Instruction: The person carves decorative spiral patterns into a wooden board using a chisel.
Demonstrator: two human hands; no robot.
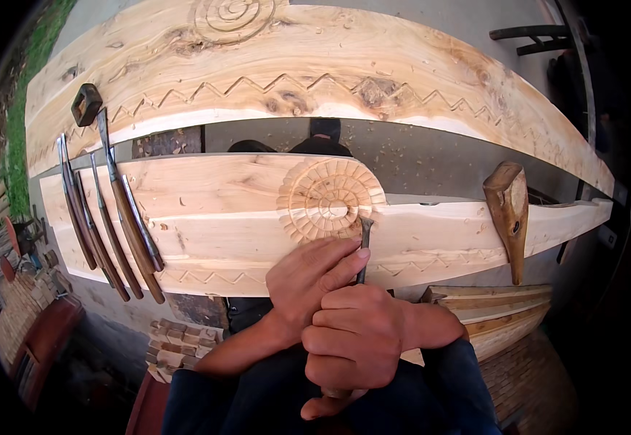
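Observation:
A carved spiral rosette (317, 190) sits on the pale plank (221, 185) in front of me, with a metal carving chisel (366, 233) at its lower right edge. My left hand (308, 275) rests on the plank, fingers closed on the chisel's shaft. My right hand (353, 341) is wrapped round the chisel's handle nearer my body, mostly hiding it. Several long gouges (117, 217) with wooden handles lie across the plank's left end. A wooden mallet (506, 210) lies toward its right end. A faint zigzag line runs along the plank's near side.
A second plank (402, 58) with zigzag and circular carving lies beyond, a dark block-like tool (85, 104) on its left end. Wood offcuts (177, 344) are stacked below left, boards (496, 308) below right. A dark wooden stand (529, 35) is at the back right, grass (18, 167) at left.

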